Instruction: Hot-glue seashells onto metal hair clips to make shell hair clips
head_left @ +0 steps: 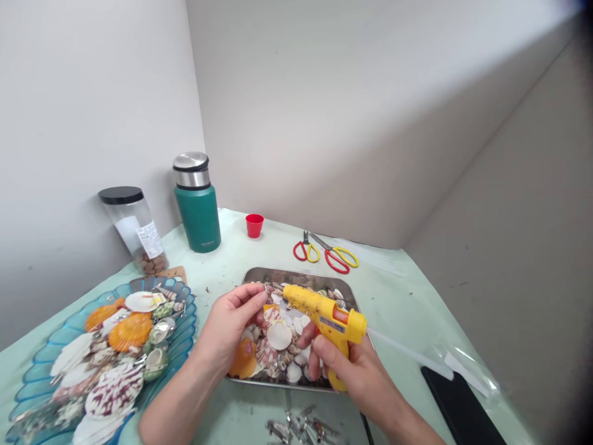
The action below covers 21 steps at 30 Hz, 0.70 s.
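My right hand [345, 358] is wrapped round the handle of a yellow hot glue gun [319, 309], with a clear glue stick [407, 352] sticking out of its back. The gun's nozzle points left, at the fingertips of my left hand [238, 312]. Those fingertips pinch a small item too tiny to name, close to the nozzle. Both hands are above a metal tray [296, 272] filled with seashells [279, 337], white, orange and striped. Part of the tray is hidden behind my hands and the gun.
At left stands a blue scalloped plate [34, 377] of shells. Behind are a clear jar [134, 228], a green bottle [198, 216], a red cup [254, 226] and two pairs of scissors [336, 253]. Metal clips [306, 428] lie in front; a black flat object [458, 408] is at right.
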Tool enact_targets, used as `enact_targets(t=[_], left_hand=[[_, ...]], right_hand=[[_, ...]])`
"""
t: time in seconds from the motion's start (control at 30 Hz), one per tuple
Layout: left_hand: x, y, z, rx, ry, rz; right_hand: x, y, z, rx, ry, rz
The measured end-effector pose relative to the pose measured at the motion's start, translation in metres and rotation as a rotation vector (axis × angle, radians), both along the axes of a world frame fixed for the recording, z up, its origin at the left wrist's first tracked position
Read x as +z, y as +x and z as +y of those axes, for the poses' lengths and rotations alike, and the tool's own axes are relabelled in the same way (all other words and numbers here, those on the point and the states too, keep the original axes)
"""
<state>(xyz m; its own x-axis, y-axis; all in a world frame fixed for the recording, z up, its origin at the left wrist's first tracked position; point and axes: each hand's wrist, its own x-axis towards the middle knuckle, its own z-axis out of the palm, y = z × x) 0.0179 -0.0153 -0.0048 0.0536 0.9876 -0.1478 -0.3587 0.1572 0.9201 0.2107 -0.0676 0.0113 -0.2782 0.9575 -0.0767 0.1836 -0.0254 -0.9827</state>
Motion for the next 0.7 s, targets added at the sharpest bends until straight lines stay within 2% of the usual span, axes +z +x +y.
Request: enact_targets(t=[0.4,0.7], left_hand=[[-0.0016,-0.0024,0.0018,0.034,0.030,0.040],[-0.0029,-0.0035,0.0016,0.021,0.059,0.055]], right_hand=[[-0.0034,0.0014,-0.0019,0.036,-0.007,-0.129],[0.0002,0.0001,-0.0021,0.043,-0.013,-0.098]])
